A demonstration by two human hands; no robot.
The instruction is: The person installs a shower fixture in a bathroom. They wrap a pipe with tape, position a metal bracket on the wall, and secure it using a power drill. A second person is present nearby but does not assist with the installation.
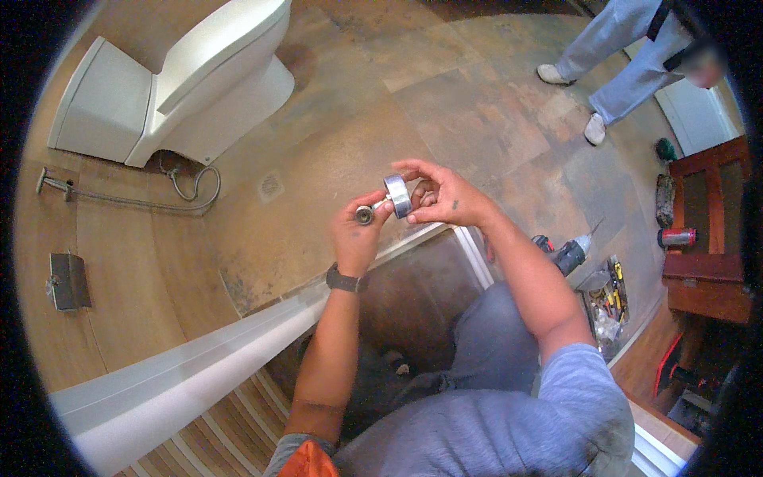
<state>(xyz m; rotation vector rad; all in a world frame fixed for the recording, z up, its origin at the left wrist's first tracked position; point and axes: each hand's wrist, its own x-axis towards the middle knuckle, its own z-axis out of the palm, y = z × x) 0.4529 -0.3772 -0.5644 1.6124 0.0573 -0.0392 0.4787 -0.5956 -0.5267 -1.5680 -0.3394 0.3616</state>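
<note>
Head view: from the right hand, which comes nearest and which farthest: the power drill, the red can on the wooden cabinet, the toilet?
From the right hand:
1. Power drill, on the floor just to its right.
2. Toilet, upper left by the wall.
3. Red can, far right on the wooden cabinet.
Toilet and can are nearly even.

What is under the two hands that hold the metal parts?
Under the left hand and right hand, with the chrome ring and small fitting, lie brown floor tiles and a white threshold strip. The hands cover part of that strip.

Tiled floor [477,111], w/ toilet [183,79], drill [566,253], floor drain [271,187]
</note>
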